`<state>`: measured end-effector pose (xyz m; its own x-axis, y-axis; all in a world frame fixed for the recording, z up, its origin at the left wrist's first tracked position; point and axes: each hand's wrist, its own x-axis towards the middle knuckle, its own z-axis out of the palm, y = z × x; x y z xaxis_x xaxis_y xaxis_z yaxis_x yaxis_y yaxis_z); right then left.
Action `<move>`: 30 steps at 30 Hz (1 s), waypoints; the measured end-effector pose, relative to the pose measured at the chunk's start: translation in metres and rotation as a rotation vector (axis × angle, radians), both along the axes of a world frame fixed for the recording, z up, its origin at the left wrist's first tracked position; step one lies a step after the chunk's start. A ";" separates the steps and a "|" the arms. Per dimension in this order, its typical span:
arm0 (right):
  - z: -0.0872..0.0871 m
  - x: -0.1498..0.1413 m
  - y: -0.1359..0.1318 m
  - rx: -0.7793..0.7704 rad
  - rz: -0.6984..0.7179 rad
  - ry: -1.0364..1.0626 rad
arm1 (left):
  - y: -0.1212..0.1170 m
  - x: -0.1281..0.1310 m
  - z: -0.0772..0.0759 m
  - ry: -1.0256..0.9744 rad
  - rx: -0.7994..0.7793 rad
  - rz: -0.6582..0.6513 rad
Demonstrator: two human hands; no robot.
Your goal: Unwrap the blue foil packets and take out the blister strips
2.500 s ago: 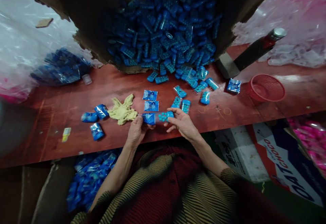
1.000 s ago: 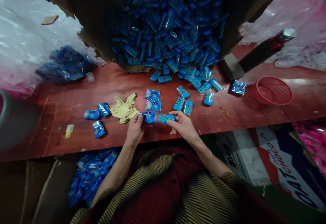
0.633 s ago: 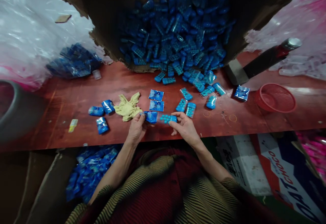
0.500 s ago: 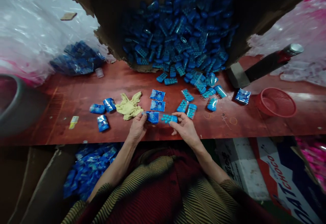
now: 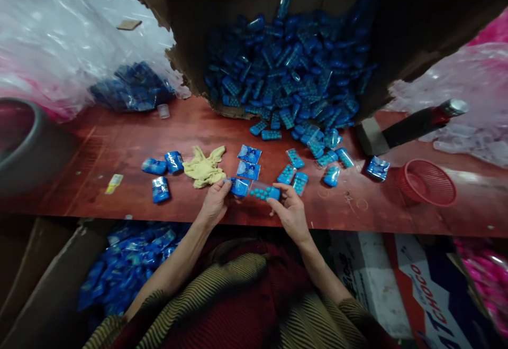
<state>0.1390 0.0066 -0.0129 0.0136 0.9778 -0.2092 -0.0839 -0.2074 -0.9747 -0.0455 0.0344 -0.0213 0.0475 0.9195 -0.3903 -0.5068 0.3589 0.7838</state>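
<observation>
L hand (image 5: pixel 216 199) pinches blue printed wrapper (image 5: pixel 240 187) btwn thumb & fingers; R hand (image 5: pixel 292 214) pinches capped end of clear bottle w/ blue beads (image 5: pixel 262 192), to its right. Change: R fingers, looser & more splayed a moment ago, now curl in by the cap. Bottle's clear end faces wrapper's right edge; touching or just short, can't tell. So bottle's still mostly outside. View swung too, but bench (image 5: pixel 190 127) layout same: 2 flat wrappers (image 5: pixel 248 170) far of hands, 3 blue packs (image 5: pixel 160 190) left, beyond yellow cloth (image 5: pixel 204 167)
</observation>
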 end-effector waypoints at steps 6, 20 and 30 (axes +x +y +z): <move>0.005 -0.002 0.002 -0.029 -0.002 0.048 | -0.002 0.000 -0.002 -0.016 0.001 -0.018; 0.008 -0.007 -0.001 -0.072 0.043 0.056 | -0.009 0.000 -0.001 -0.004 0.013 0.018; 0.007 -0.004 -0.008 -0.157 0.116 -0.010 | -0.013 -0.005 -0.008 0.228 0.115 0.040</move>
<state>0.1351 -0.0018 -0.0062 -0.0947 0.9282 -0.3598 -0.0413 -0.3648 -0.9302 -0.0506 0.0211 -0.0289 -0.0669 0.9578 -0.2796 -0.3243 0.2442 0.9139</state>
